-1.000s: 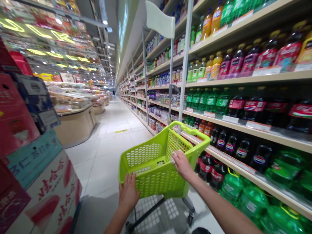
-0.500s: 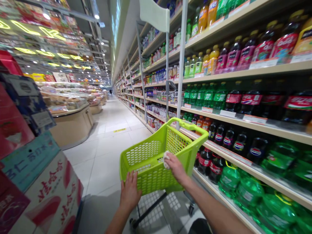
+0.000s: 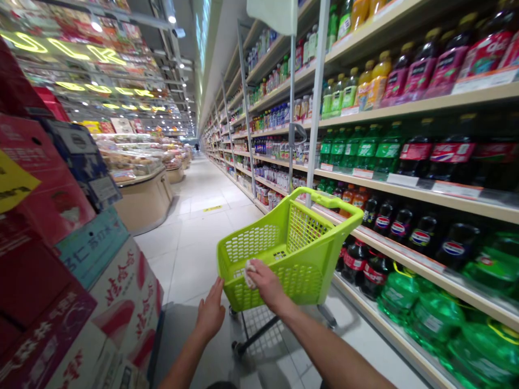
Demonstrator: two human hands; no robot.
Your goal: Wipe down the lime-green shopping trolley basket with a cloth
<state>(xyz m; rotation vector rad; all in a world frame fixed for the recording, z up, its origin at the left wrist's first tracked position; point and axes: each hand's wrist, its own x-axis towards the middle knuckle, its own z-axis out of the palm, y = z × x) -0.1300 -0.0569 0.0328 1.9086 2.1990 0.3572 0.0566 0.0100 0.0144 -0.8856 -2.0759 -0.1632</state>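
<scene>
1. Lime-green plastic shopping cart, upright on the white tiled floor, toward the aisle's right edge and just beside the drink shelves; handle at the raised right end, low end to the left.
2. Right hand with a narrow grip, closed round a crumpled white cloth, perhaps tissue; cloth at the cart's near side edge, close to the low end, seemingly touching.
3. Left hand with a loose grip, holding nothing; fingers straight, tips at the near left corner of the cart.
4. Progress, as a judgement: work with the cloth under way along that near edge, not finished. Cannot tell from the plain green plastic which parts count as done; handle and inside away from both hands, so possibly left over.
5. Room for moving: widest to the left and ahead, over tiled floor as far as the stacked cartons at the left edge. Tightest at the right, with shelves and large green soda bottles near the handle end.
</scene>
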